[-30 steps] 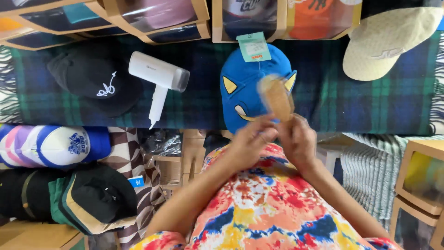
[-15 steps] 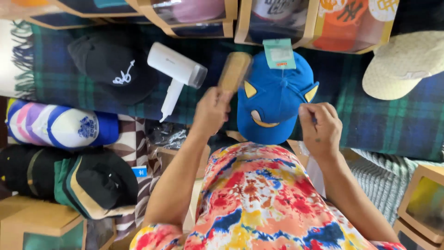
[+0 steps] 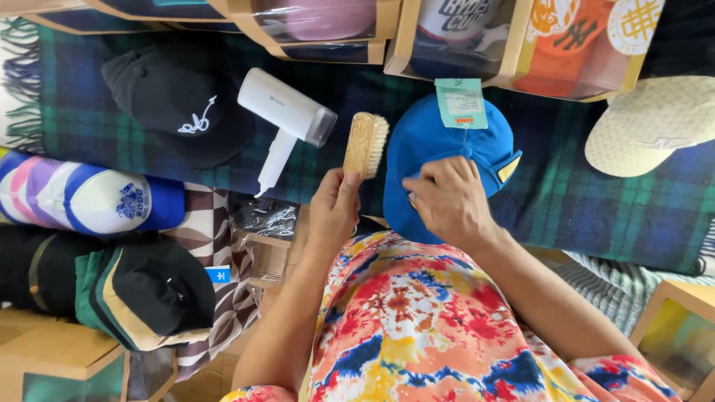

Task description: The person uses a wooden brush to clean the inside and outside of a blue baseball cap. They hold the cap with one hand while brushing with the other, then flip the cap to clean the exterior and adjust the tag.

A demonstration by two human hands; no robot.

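Fingers (image 3: 350, 186) grip brush (image 3: 366, 144); cap (image 3: 454, 149) beside

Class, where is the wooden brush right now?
In the head view, centre: the brush is held in the left hand, between the white steamer and the blue cap.

Left hand (image 3: 333, 212) raised, grip closed, right hand (image 3: 449, 201) flat, palm down, fingers spread, forearms extended forward.
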